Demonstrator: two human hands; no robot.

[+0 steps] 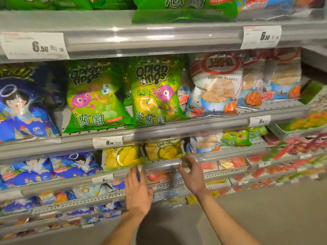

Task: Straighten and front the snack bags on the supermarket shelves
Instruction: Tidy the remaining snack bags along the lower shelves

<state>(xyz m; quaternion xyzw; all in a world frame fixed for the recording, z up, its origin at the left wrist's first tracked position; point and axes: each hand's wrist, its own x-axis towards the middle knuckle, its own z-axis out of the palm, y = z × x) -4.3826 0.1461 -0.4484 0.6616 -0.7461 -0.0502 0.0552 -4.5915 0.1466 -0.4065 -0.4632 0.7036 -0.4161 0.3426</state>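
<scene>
**Supermarket shelving, snack aisle: both hands empty**

Grey shelves (177,38) stocked in tiers. Blue bags (26,110) far left; two green onion-ring bags (155,91) upright, fronted mid-shelf; shrimp flake bags (215,85) leaning right of them. Yellow durian chip bags (162,150) one tier below. Left hand (137,190) flat, fingers straight, released. Right hand (192,172) loosely spread beside shelf edge, grasping nothing.

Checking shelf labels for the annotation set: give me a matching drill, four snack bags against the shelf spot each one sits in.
Things:
1. green Onion Rings bags
2. white Shrimp Flakes bag
3. yellow durian Potato Chips bags
4. dark blue bag with a haloed cartoon figure

Places:
A. far left, middle shelf
B. shelf below, just above the hands
C. centre, middle shelf
D. right of centre, middle shelf

Pairs: 1-C, 2-D, 3-B, 4-A
</scene>
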